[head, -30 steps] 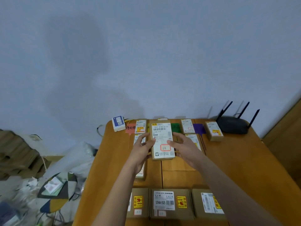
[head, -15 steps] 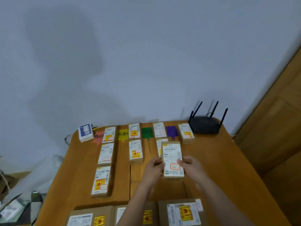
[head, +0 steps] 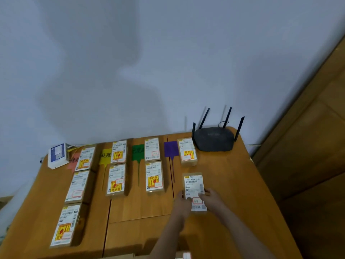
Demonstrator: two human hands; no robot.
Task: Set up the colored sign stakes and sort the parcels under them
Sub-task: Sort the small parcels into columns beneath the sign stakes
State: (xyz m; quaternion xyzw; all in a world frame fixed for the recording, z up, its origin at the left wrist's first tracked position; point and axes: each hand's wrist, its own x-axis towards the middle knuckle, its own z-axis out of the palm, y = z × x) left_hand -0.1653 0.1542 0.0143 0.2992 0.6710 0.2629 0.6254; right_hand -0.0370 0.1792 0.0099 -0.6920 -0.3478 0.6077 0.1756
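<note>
Wall (head: 168, 62): pale grey, behind the tabletop's far edge.
Tabletop (head: 233, 184): orange-brown wood, carrying every item listed below.
Router (head: 213, 140): black, four antennas upright, at the far right corner.
Sorted parcels: four columns of brown boxes with white labels. Three in the left column (head: 79, 186), two in the next (head: 116, 179), two in the third (head: 154, 176), one at the far end of the right column (head: 186, 151).
Held parcel (head: 194, 191): lies flat on the tabletop in the right column, near side of the far parcel and apart from it, beside the purple stake's stem.
Left hand (head: 183, 201): grip grasping the held parcel at its near left edge, thumb on the label.
Right hand (head: 211, 200): grip grasping the same parcel at its near right edge, fingers on top of the label.
White and blue box (head: 57, 155): at the far left corner, tilted.
Sign stakes: lying flat, heads toward the wall. Pink (head: 73, 161) leftmost, then yellow (head: 105, 156), green (head: 138, 153), purple (head: 170, 149), each just left of its column.
</note>
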